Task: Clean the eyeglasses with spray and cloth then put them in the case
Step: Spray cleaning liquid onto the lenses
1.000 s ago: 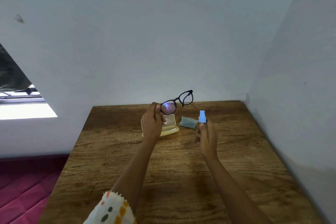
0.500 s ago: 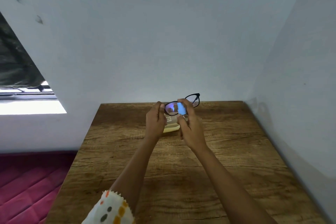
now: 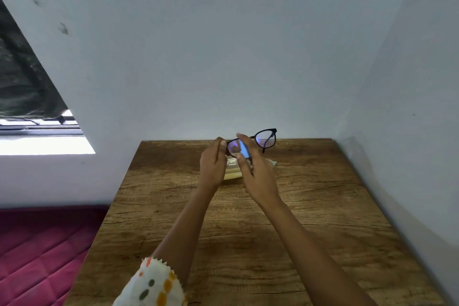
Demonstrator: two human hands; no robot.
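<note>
Head view, centre of the frame: the left hand (image 3: 211,164) pinches the black glasses (image 3: 265,138) at their left end and holds them above the table (image 3: 323,206). The right hand (image 3: 258,174) curls round a blue spray bottle (image 3: 244,150), which overlaps the left lens. Just below both hands, a pale yellow case (image 3: 232,172) lies on the table, partly hidden.
</note>
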